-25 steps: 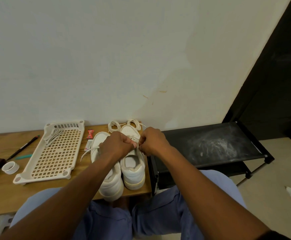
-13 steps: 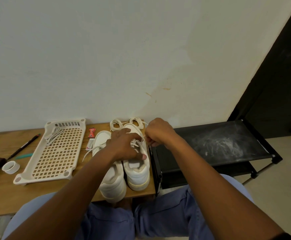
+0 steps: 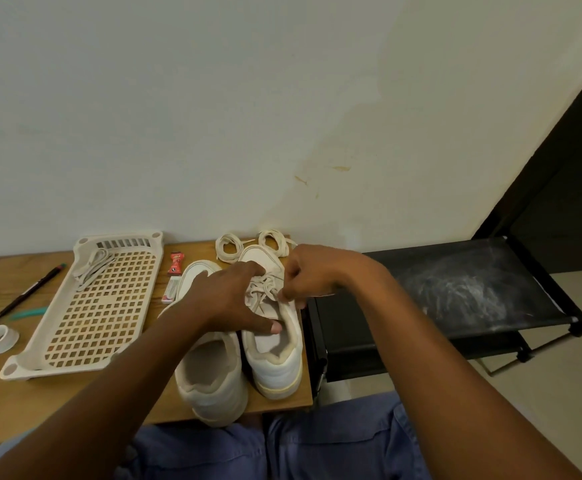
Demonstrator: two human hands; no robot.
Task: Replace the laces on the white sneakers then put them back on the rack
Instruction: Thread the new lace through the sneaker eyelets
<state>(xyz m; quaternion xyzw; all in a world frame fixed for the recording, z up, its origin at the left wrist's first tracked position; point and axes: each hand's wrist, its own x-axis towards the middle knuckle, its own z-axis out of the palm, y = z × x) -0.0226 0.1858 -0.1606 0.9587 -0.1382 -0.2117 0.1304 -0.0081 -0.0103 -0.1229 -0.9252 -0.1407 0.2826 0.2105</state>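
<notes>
left hand: forearm reaching in from lower left, fingers spread flat over the right sneaker, thumb at its collar | right hand: fingers curled, pinching the lace | sneakers: side by side on tabletop, beside black rack | spare laces: coiled behind | writing: none legible

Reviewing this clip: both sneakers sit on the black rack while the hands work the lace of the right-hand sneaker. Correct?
Not quite. The head view shows both sneakers on the wooden table, beside the black rack, not on it. The rest holds: the left hand and right hand work the lace of the right-hand sneaker.
</notes>
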